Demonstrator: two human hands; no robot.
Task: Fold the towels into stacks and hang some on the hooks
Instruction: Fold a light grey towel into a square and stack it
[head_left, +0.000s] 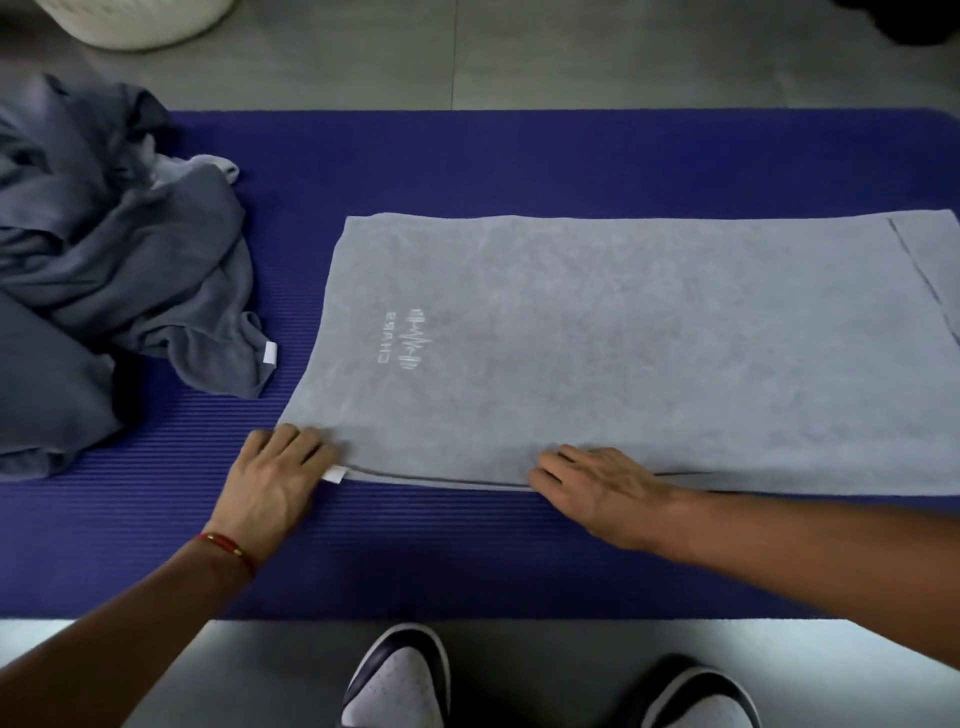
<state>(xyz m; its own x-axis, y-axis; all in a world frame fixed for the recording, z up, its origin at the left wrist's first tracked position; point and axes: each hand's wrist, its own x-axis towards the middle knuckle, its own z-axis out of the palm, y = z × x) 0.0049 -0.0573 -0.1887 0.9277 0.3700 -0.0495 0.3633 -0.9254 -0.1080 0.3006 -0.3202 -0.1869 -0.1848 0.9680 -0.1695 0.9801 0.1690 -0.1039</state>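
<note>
A light grey towel (623, 332) with a white embroidered logo lies spread flat on a purple mat (467, 551), folded once so two layers meet along its near edge. My left hand (270, 483) rests at the towel's near left corner, fingers on the cloth beside a small white tag. My right hand (597, 493) lies flat with straight fingers pressing the near edge, a little right of the left hand. A heap of crumpled darker grey towels (104, 270) sits at the mat's left end.
A white woven basket (135, 21) stands on the grey tiled floor at the far left. The towel's right end runs out of view. My two shoes (400, 680) are on the floor just before the mat's near edge.
</note>
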